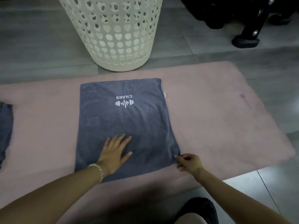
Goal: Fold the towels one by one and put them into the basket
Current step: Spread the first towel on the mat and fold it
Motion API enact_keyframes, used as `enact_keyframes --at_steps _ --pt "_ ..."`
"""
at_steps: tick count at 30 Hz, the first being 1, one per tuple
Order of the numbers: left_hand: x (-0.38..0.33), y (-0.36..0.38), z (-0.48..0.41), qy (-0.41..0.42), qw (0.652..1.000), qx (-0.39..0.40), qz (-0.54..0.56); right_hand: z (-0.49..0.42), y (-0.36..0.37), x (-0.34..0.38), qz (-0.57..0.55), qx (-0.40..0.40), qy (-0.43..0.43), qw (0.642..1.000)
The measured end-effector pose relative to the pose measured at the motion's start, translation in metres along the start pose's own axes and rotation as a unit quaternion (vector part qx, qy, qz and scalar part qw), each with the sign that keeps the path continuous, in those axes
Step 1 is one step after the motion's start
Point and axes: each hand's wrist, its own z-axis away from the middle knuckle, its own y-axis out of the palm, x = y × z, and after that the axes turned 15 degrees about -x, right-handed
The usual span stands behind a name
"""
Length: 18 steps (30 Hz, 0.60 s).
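Well, the towel [126, 123] lies flat on the pink mat [218, 110], a grey near-square with its white logo upside down toward the far edge. From how the layers show along its right side, I'd say it is folded at least once and this is the middle of the folding step. The left hand [115, 151] rests on the near half, palm down and fingers spread, pinning the cloth. The right hand [189, 162] is at the near right corner, fingertips drawn together on the edge, pinching it as far as I can see.

The next move looks like carrying that corner across or away for another fold. That calls for the left hand to hold the crease line steady, or to slide clear, so the layers don't skew.

The basket [113, 33] stands on the floor [40, 46] just beyond the mat's far edge, straight ahead, its rim out of view. A second towel [5, 126] lies crumpled at the mat's left edge, well apart. A black stand [247, 38] sits off to the far right. Nothing lies between towel and basket, though the basket is tall, so the bundle will need lifting well up.
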Motion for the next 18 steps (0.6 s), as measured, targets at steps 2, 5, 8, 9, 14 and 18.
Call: enact_keyframes --at_steps 2,5,8,9,14,18 --pt "-0.033 0.013 -0.008 0.010 0.996 0.084 0.003 0.004 0.005 -0.009 -0.073 -0.018 0.042 0.996" --pt "-0.059 0.031 -0.009 -0.033 0.987 0.156 -0.010 0.013 0.004 -0.014 -0.135 -0.041 0.050 0.989" --pt "-0.060 0.031 -0.012 -0.052 0.979 0.199 -0.018 0.020 -0.006 -0.006 -0.260 0.052 0.062 0.962" --pt "-0.059 0.030 -0.014 -0.058 0.976 0.211 -0.017 0.020 -0.011 -0.003 -0.309 0.101 0.074 0.943" --pt "-0.059 0.030 -0.018 -0.073 0.971 0.225 -0.027 0.008 -0.033 0.002 -0.271 0.184 0.043 0.944" --pt "-0.062 0.029 -0.019 -0.074 0.971 0.226 -0.033 -0.004 -0.031 -0.012 0.043 0.097 -0.092 0.990"
